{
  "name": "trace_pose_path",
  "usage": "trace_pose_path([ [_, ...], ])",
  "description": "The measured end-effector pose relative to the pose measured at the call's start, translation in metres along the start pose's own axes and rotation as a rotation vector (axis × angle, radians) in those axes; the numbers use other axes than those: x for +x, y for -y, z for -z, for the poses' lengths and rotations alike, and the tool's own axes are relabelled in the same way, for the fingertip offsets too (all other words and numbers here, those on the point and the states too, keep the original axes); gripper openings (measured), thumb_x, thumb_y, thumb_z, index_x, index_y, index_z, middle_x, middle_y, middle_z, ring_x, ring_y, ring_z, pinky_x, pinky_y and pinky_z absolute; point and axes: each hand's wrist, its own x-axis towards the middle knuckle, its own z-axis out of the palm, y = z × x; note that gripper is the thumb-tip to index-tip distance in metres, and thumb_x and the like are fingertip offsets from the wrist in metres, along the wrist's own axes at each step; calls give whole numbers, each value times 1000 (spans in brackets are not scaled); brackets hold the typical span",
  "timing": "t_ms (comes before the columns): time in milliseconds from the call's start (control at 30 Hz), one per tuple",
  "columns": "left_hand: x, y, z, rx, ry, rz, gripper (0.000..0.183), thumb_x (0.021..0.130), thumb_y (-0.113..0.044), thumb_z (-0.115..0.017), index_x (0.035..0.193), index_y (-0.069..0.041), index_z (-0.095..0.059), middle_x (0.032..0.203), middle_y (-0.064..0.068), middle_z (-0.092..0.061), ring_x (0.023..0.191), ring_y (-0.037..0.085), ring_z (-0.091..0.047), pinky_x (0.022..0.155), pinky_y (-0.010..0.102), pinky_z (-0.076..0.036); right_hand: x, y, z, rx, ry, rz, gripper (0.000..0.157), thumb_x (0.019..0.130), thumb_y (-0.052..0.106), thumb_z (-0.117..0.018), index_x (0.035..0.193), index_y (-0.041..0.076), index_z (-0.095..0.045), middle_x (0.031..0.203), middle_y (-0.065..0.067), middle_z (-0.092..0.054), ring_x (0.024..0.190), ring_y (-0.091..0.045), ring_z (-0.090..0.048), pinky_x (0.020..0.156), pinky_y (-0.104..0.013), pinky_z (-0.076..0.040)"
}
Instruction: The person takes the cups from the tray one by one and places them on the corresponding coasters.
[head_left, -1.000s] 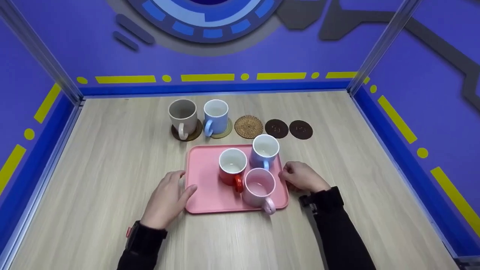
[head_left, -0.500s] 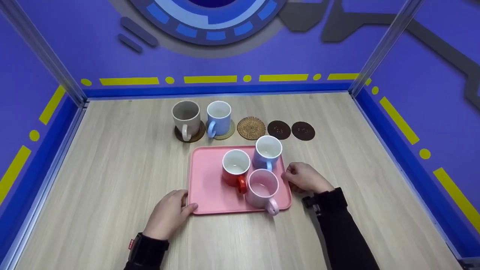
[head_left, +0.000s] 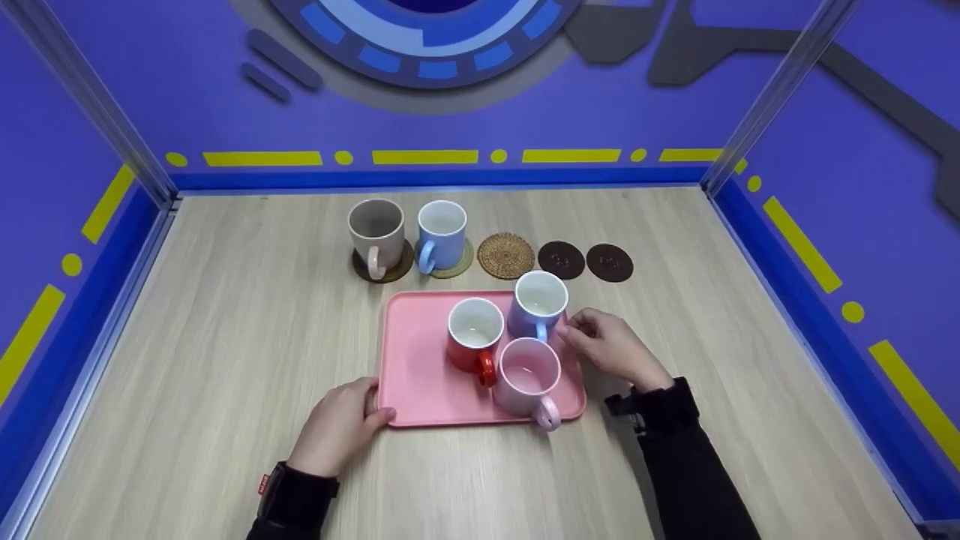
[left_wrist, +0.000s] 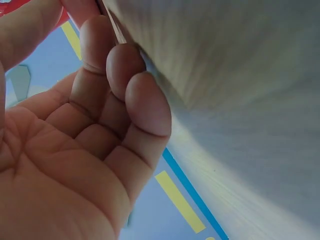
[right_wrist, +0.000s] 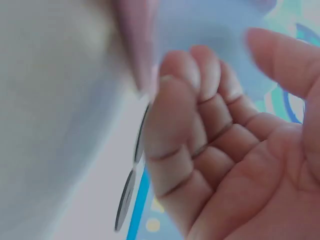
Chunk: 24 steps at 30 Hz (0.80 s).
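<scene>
A pink tray [head_left: 416, 375] lies on the table carrying a red mug [head_left: 460, 355], a blue mug [head_left: 523, 319] and a pink mug [head_left: 517, 395]. My left hand [head_left: 335, 427] grips the tray's front left corner, thumb over the rim. In the left wrist view, its curled fingers [left_wrist: 147, 102] meet the tray edge. By the tray's right edge is my right hand [head_left: 615, 349], close to the blue mug. Its fingers [right_wrist: 172, 117] are loosely bent in the right wrist view, with the thumb apart and nothing held between. The tray edge there is blurred.
Behind the tray runs a row of coasters. A grey-beige mug [head_left: 377, 232] and a light blue mug [head_left: 442, 236] stand on the two leftmost. To their right lie a woven coaster [head_left: 506, 256] and two dark coasters [head_left: 561, 259]. Blue panels [head_left: 420, 127] enclose the table.
My left hand has slid towards the tray's front left corner and taken hold of it. My right hand has shifted slightly forward along the right edge, near the blue mug. The mugs stay put.
</scene>
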Motion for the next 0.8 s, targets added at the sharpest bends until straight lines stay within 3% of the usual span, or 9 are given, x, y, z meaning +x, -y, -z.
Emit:
trace_pose_path([
  [167,1,-1,-1,0,-4,6,45,90,-20,-86,126,2,-71,109,15,-78,108,34,-74,96,55,-57,-1,10,-8,202,110,9,29,107,33,-68,112,4,-72,92,0,-67,83,-14,-62,72,-25,-53],
  [467,0,-2,-1,8,-16,-3,45,89,-20,-87,125,2,-72,108,15,-78,106,35,-74,95,55,-57,1,14,-26,211,69,-6,26,105,29,-70,98,4,-75,81,6,-62,80,-9,-55,70,-21,-44],
  [600,0,-2,-2,10,-20,-4,44,89,-20,-87,125,2,-72,106,14,-78,104,32,-74,93,54,-58,2,14,-29,210,75,-9,32,105,29,-69,88,3,-71,73,8,-54,74,-9,-49,65,-22,-39],
  [800,-1,-1,-2,6,-22,-11,45,90,-20,-87,126,2,-72,105,12,-77,104,30,-73,94,54,-58,2,12,-29,251,104,-34,34,106,31,-67,85,4,-70,72,9,-53,77,-10,-49,68,-23,-40],
])
